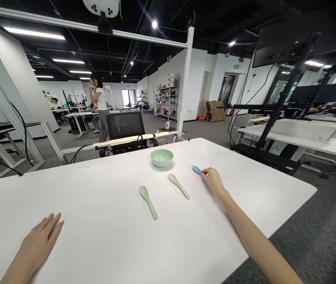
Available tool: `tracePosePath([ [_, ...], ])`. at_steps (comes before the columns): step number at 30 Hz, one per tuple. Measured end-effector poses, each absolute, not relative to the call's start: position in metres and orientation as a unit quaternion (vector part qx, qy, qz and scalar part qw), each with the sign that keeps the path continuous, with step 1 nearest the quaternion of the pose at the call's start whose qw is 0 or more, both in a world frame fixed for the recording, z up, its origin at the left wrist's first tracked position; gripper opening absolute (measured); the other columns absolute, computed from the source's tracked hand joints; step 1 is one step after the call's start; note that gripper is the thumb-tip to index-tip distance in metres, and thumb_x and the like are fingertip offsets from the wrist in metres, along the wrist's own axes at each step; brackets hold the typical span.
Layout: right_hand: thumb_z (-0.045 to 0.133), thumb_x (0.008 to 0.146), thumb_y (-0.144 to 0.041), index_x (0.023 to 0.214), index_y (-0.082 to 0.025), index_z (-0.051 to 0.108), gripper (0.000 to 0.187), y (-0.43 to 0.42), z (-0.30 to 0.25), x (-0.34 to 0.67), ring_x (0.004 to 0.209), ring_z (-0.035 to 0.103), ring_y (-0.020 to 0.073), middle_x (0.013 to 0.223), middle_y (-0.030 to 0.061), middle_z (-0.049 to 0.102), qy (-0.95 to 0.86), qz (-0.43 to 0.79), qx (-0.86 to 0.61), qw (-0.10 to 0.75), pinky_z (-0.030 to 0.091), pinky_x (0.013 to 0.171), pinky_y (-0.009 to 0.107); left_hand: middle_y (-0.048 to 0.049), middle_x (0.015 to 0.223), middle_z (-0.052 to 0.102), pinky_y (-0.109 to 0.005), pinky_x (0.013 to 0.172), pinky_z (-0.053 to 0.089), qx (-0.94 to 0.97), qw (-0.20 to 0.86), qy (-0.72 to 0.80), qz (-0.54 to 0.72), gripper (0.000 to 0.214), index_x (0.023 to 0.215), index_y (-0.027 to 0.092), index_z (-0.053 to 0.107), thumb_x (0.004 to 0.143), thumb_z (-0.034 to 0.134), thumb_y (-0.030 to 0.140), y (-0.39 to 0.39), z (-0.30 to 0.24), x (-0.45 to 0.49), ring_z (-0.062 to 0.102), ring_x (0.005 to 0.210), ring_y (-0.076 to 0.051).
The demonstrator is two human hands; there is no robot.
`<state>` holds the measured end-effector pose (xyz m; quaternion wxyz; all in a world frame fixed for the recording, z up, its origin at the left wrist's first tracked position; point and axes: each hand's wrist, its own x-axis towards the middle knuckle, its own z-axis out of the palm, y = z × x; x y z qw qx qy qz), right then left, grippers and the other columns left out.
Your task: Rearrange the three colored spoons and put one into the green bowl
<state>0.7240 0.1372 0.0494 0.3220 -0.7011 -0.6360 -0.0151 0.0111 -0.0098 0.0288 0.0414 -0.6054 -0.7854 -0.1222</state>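
Note:
On the right of the white table, my right hand point(213, 180) has its fingers closed around the handle of a blue spoon point(196, 169). The spoon's bowl end points to the far left; most of its handle is hidden by the fingers. Left of that hand lies a beige spoon point(180, 186). A green spoon point(148, 202) rests nearer to me, further left. Behind the spoons stands a light green bowl point(161, 158), upright, with no contents visible. My left hand point(39, 238) lies flat on the table at the near left, fingers stretched out, holding nothing.
The white table point(103, 236) has rounded corners. Past its far edge are a metal frame point(185, 83) and a black office chair point(126, 128). A black stand point(283, 98) rises beyond the right edge. A person point(99, 104) stands in the background.

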Motion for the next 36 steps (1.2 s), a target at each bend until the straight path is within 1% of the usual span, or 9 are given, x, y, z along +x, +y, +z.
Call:
tracePosePath([
  [3, 0.053, 0.098, -0.031, 0.094, -0.013, 0.084, 0.036, 0.138, 0.048, 0.724, 0.089, 0.067, 0.0259, 0.099, 0.0159, 0.08, -0.635, -0.017, -0.701, 0.326, 0.05, 0.084, 0.034, -0.0171, 0.156, 0.062, -0.049, 0.126, 0.039, -0.606, 0.04, -0.784, -0.128, 0.087, 0.144, 0.007, 0.062, 0.089, 0.02, 0.059, -0.009, 0.027, 0.009, 0.055, 0.148, -0.034],
  [6, 0.057, 0.097, -0.032, 0.093, -0.012, 0.084, 0.035, 0.14, 0.047, 0.724, 0.087, 0.067, 0.0253, 0.098, 0.0163, 0.08, -0.63, -0.014, -0.7, 0.336, 0.048, 0.084, 0.034, -0.0191, 0.158, 0.059, -0.052, 0.127, 0.038, -0.608, 0.031, -0.784, -0.124, 0.093, 0.146, 0.004, 0.061, 0.088, 0.017, 0.061, -0.008, 0.026, 0.008, 0.053, 0.149, -0.036],
  [12, 0.057, 0.095, -0.029, 0.094, -0.011, 0.085, 0.033, 0.141, 0.045, 0.726, 0.088, 0.067, 0.026, 0.098, 0.0162, 0.079, -0.632, -0.01, -0.697, 0.338, 0.047, 0.084, 0.034, -0.0209, 0.159, 0.058, -0.053, 0.128, 0.036, -0.609, 0.028, -0.783, -0.125, 0.095, 0.147, 0.002, 0.059, 0.087, 0.015, 0.062, -0.007, 0.023, 0.005, 0.051, 0.15, -0.037],
  [17, 0.059, 0.096, -0.034, 0.092, -0.013, 0.085, 0.034, 0.143, 0.045, 0.727, 0.086, 0.067, 0.0251, 0.097, 0.0155, 0.08, -0.632, -0.007, -0.698, 0.337, 0.047, 0.084, 0.034, -0.0196, 0.158, 0.06, -0.053, 0.127, 0.038, -0.609, 0.032, -0.782, -0.129, 0.095, 0.146, 0.003, 0.061, 0.086, 0.018, 0.063, -0.005, 0.018, 0.0, 0.052, 0.15, -0.038],
  [22, 0.057, 0.095, -0.027, 0.095, -0.011, 0.085, 0.032, 0.143, 0.045, 0.726, 0.087, 0.067, 0.0253, 0.098, 0.0156, 0.08, -0.632, -0.01, -0.7, 0.331, 0.047, 0.085, 0.034, -0.02, 0.158, 0.059, -0.054, 0.127, 0.037, -0.609, 0.033, -0.781, -0.133, 0.096, 0.145, 0.002, 0.061, 0.085, 0.018, 0.063, -0.005, 0.018, 0.001, 0.052, 0.15, -0.038],
  [28, 0.054, 0.094, -0.02, 0.099, -0.01, 0.085, 0.033, 0.142, 0.045, 0.725, 0.089, 0.067, 0.0257, 0.101, 0.0161, 0.08, -0.633, -0.013, -0.703, 0.324, 0.047, 0.085, 0.034, -0.0194, 0.156, 0.06, -0.054, 0.127, 0.037, -0.614, 0.033, -0.778, -0.132, 0.095, 0.144, 0.002, 0.063, 0.084, 0.02, 0.062, -0.003, 0.017, 0.0, 0.052, 0.15, -0.038],
  [31, 0.054, 0.094, -0.02, 0.098, -0.011, 0.085, 0.032, 0.142, 0.045, 0.725, 0.088, 0.067, 0.0253, 0.1, 0.0155, 0.08, -0.634, -0.012, -0.703, 0.322, 0.048, 0.085, 0.033, -0.0177, 0.155, 0.062, -0.054, 0.126, 0.039, -0.612, 0.043, -0.777, -0.138, 0.092, 0.143, 0.005, 0.064, 0.085, 0.021, 0.062, -0.003, 0.015, -0.002, 0.053, 0.149, -0.037],
  [36, 0.056, 0.095, -0.023, 0.097, -0.012, 0.085, 0.031, 0.141, 0.044, 0.725, 0.088, 0.067, 0.0246, 0.1, 0.0145, 0.08, -0.635, -0.015, -0.699, 0.329, 0.047, 0.084, 0.033, -0.017, 0.154, 0.064, -0.049, 0.125, 0.042, -0.606, 0.048, -0.781, -0.144, 0.094, 0.143, 0.006, 0.064, 0.084, 0.021, 0.065, -0.003, 0.011, -0.005, 0.055, 0.147, -0.036],
])
